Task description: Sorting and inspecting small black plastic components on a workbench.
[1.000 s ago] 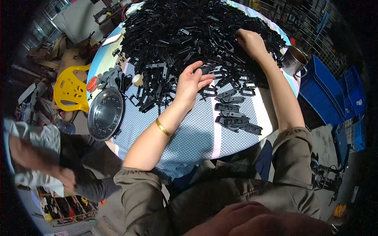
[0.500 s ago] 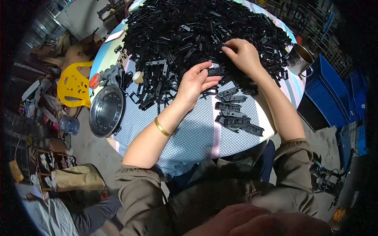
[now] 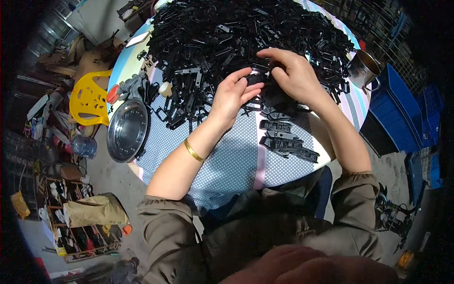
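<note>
A big heap of small black plastic clip-like parts [image 3: 227, 38] covers the far half of the round table. At its near edge, my left hand [image 3: 228, 99] has its fingers curled around a black plastic part [image 3: 256, 79], which blends into the dark heap behind it. Over the heap to the right, my right hand [image 3: 299, 78] has index finger and thumb apart, with no held part showing between them; its other fingers are partly hidden. Below the hands, several black parts [image 3: 286, 143] lie lined up in a slanting row on the patterned tablecloth [image 3: 222, 163].
A steel bowl [image 3: 127, 130] sits at the table's left edge, near a red lid [image 3: 112, 94] and a small cream-coloured cup [image 3: 165, 89]. A metal mug [image 3: 363, 70] stands at the right edge. Beyond are a yellow chair [image 3: 88, 98] and blue crates [image 3: 395, 109].
My right hand has shifted slightly, its index finger lifting away from the thumb and reaching left. My left hand stays nearly in place, its fingers a little closer together.
</note>
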A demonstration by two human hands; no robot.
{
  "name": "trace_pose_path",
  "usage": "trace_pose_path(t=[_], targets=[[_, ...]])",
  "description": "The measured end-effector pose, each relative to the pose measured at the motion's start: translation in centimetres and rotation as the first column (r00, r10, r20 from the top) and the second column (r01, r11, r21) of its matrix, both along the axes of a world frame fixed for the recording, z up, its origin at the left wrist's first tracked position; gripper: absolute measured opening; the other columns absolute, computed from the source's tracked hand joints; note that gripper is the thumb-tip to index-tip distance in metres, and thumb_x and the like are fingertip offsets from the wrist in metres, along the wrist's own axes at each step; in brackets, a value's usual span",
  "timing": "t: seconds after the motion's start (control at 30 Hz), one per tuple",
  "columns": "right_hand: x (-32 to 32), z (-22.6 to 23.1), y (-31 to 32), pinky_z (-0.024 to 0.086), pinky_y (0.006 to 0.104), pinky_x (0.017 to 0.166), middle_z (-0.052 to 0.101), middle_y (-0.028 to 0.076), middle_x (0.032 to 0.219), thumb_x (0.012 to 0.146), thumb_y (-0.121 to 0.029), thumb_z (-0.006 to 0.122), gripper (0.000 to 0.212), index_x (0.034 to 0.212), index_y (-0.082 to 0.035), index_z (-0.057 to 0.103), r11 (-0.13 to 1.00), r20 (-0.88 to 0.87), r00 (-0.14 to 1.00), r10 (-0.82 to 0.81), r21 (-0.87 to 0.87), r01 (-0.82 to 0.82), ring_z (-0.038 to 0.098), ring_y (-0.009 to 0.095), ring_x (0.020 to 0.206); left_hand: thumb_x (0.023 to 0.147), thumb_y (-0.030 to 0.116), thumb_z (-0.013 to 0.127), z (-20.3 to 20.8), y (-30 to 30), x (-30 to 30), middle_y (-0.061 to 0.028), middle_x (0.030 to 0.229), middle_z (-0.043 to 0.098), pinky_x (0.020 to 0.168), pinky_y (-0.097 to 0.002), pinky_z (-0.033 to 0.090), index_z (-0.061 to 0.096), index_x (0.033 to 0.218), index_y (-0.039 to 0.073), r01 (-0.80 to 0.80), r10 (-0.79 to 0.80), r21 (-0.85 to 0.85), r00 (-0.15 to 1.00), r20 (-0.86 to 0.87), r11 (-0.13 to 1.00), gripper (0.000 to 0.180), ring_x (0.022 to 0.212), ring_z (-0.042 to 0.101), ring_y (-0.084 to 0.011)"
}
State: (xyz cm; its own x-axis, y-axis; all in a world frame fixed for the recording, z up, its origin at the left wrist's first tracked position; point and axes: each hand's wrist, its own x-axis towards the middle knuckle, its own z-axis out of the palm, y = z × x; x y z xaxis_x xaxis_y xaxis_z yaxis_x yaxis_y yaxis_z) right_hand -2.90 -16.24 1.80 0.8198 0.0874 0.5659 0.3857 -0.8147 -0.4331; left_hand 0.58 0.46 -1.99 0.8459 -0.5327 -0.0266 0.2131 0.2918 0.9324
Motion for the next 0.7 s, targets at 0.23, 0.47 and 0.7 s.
trace_pose_path(t=[0.23,0.47,0.7], targets=[[-0.4,0.3,0.0,0.051,0.0251,0.072,0.061,0.011,0.092,0.081,-0.004,0.057,0.037,0.116,0.002,0.049,0.579,-0.306,0.831,0.465,0.815,-0.024,0.06,0.015,0.081,0.093,0.008,0.031,0.0,0.0,0.0,-0.0178,0.109,0.051,0.086,-0.0314,0.049,0.033,0.125,-0.006,-0.003,0.003,-0.047,1.0,-0.003,0.999,0.034,0.099,0.057,-0.0246],[-0.2,-1.4,0.5,0.052,0.0249,0.07,0.062,0.012,0.092,0.079,-0.003,0.06,0.036,0.113,0.005,0.051,0.711,-0.31,0.879,0.361,0.702,-0.044,0.062,0.016,0.08,0.093,0.009,0.033,0.0,0.2,0.3,-0.0164,0.105,0.054,0.083,-0.029,0.049,0.035,0.124,-0.005,-0.051,0.051,-0.005,0.999,0.001,0.999,0.034,0.091,0.058,-0.0204],[-0.5,-1.8,0.2,0.045,0.0201,0.062,0.059,0.002,0.089,0.072,-0.007,0.068,0.028,0.099,-0.006,0.064,0.935,-0.053,0.981,0.186,0.318,-0.16,0.055,0.008,0.071,0.085,0.004,0.052,0.4,0.6,0.4,-0.0125,0.102,0.057,0.076,-0.0246,0.052,0.04,0.121,-0.005,-0.049,0.051,-0.031,0.997,0.063,0.998,0.039,0.086,0.059,-0.0154]])
